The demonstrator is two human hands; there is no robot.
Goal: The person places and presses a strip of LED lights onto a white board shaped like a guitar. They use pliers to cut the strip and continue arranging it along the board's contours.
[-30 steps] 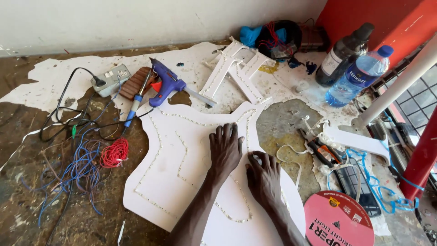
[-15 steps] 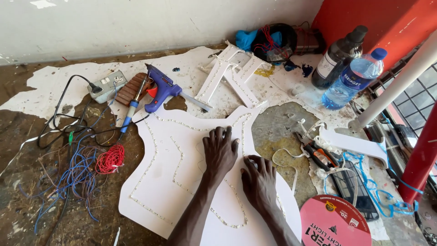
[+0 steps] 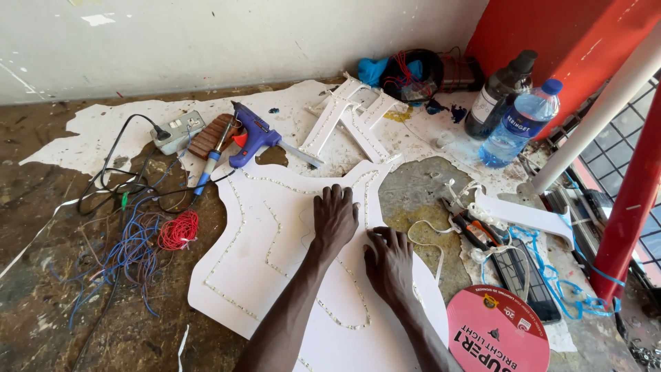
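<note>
1. The left hand (image 3: pixel 335 215) is pressed flat, grip open, on a smooth white cut-out board (image 3: pixel 275 269).
2. The right hand (image 3: pixel 390 263) is laid open-palmed just beside it, near a dotted strip (image 3: pixel 272 234).

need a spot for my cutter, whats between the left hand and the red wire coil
In the head view, only the white cut-out board with its dotted light strip lies between left hand and red wire coil.

Even, bright daylight, soft and diffuse; no hard shadows. White cut-out board (image 3: pixel 275 227) reads bright, near blown out, no real glare. Faint soft shadow under left hand (image 3: pixel 335 217) and right hand (image 3: pixel 390 262). Focus sharp throughout; mild wide-angle stretch at edges.
</note>
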